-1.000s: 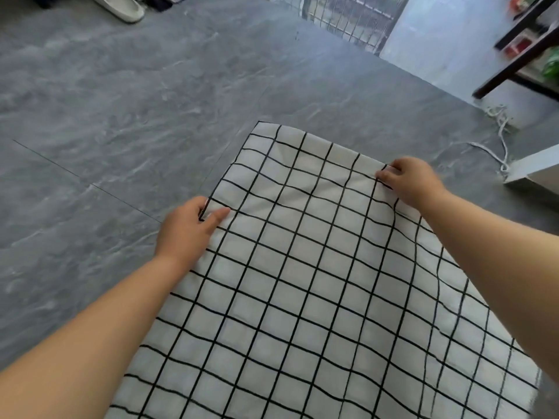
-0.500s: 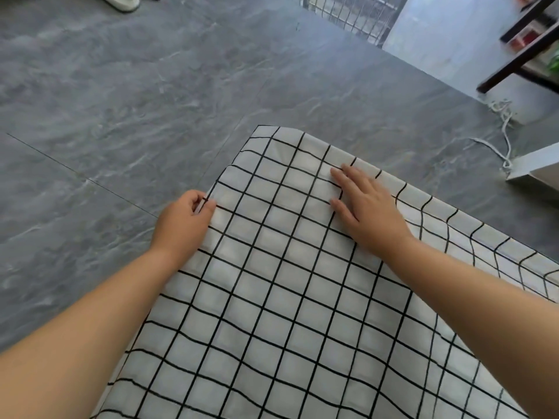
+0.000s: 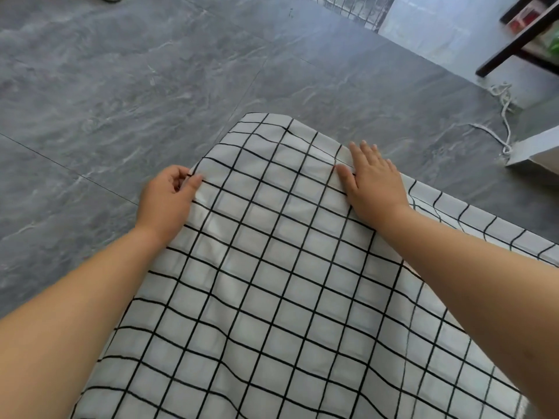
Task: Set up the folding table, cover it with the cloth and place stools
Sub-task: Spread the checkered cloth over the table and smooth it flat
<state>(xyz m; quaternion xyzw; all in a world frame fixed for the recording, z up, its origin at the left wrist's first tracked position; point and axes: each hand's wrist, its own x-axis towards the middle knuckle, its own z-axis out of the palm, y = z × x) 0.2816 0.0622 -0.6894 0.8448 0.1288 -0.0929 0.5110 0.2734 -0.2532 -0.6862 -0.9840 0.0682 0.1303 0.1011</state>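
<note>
Left hand (image 3: 165,201) fingers pinch the checked cloth (image 3: 272,297) edge; right hand (image 3: 373,184) lies flat, fingers spread.

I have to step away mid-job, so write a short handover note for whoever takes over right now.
Left hand: pinching the left edge of the checked cloth.
Right hand: open, flat on the cloth near its far edge.
Cloth: spread over a raised surface, presumably the folding table, which is hidden beneath; some ripples remain.
Done: cloth laid on.
Left: smooth it and square the edges, then place the stools; none are in view.
</note>
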